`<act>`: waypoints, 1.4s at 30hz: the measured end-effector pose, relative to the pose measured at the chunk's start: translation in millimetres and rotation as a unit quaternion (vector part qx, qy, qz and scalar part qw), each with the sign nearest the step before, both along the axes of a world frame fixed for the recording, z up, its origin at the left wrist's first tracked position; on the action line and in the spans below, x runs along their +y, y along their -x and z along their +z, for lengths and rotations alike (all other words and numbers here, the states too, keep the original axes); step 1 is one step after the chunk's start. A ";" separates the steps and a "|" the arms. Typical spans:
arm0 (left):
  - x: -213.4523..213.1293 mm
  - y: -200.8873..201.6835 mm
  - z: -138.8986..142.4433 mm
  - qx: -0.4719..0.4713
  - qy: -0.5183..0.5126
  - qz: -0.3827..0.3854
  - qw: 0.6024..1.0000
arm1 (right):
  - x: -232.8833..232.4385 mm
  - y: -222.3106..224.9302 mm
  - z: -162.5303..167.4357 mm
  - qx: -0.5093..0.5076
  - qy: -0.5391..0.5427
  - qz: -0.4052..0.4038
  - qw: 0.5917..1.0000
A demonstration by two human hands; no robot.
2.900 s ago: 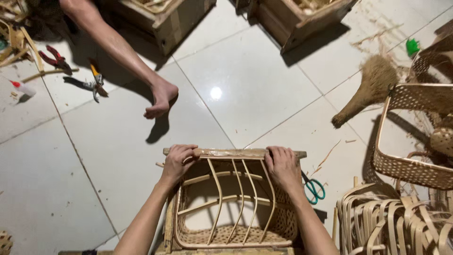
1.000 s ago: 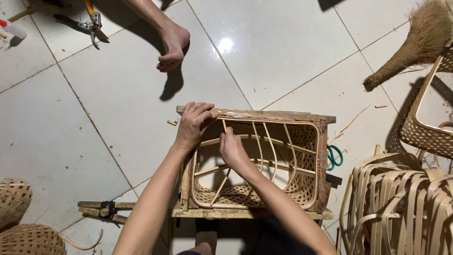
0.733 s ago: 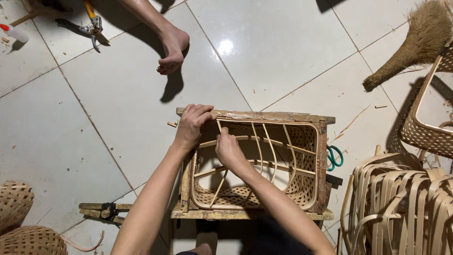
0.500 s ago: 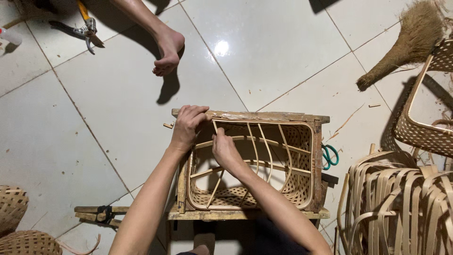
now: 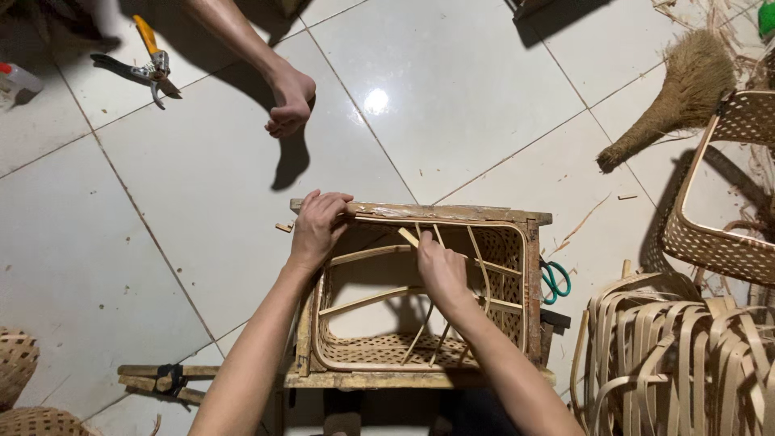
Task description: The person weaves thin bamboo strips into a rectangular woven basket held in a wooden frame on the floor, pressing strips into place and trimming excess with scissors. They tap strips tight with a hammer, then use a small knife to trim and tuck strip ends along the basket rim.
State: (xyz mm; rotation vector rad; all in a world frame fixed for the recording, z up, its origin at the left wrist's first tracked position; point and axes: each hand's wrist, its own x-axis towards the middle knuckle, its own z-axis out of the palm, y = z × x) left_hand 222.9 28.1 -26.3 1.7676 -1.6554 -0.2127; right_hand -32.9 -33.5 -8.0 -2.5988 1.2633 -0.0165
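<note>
Bamboo basket (image 5: pixel 355 355), half-woven, sits inside a wooden frame (image 5: pixel 452 215) on the tiled floor (image 5: pixel 202 234). Right hand (image 5: pixel 440 270) fingers pinched together on an upright bamboo strip (image 5: pixel 408 236) in the basket's middle. Left hand (image 5: pixel 316 228) fingers curled over the frame's far-left corner. Green scissors (image 5: pixel 555 280) just right; pliers (image 5: pixel 149 69) far left.

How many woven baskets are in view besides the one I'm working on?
3: one open-weave basket at the right edge, and two small woven baskets at the lower left, one above the other. All are cut off by the frame; more may be hidden.
</note>
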 end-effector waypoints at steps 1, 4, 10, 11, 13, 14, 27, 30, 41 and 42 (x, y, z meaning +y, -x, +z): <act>0.3 0.9 0.1 -0.002 0.000 0.000 1.000 | 3.1 1.9 -2.6 0.016 -0.013 -0.002 1.000; 0.5 1.6 0.0 -0.006 0.000 0.000 1.000 | 10.2 15.4 10.6 -0.008 -0.059 -0.016 0.998; -0.6 3.4 -5.8 0.040 0.011 0.013 0.999 | 4.3 39.1 31.9 -0.025 0.018 -0.008 1.000; 1.6 4.8 -7.2 0.045 0.018 0.020 0.999 | 1.6 40.6 26.2 -0.062 0.096 0.022 0.993; 2.8 5.7 -9.1 0.036 0.026 0.015 0.999 | -5.6 40.8 8.3 -0.093 0.089 0.018 0.991; 2.8 6.1 -9.8 0.031 0.032 0.011 0.999 | -9.4 42.1 -0.9 -0.110 0.088 0.015 0.990; 2.5 8.6 -6.9 0.031 0.008 0.021 0.999 | -2.8 58.3 57.4 0.004 -0.109 -0.092 0.990; 0.3 22.0 -10.8 -0.058 0.053 0.005 0.997 | -18.0 82.1 81.0 -0.028 -0.066 -0.101 0.992; -25.8 128.3 -32.0 -0.143 0.055 -0.027 0.988 | -42.7 105.1 1.3 -0.009 0.015 -0.069 0.997; -23.5 131.4 -28.4 -0.140 0.066 -0.022 0.988 | -43.9 103.6 0.9 0.016 0.013 -0.079 0.997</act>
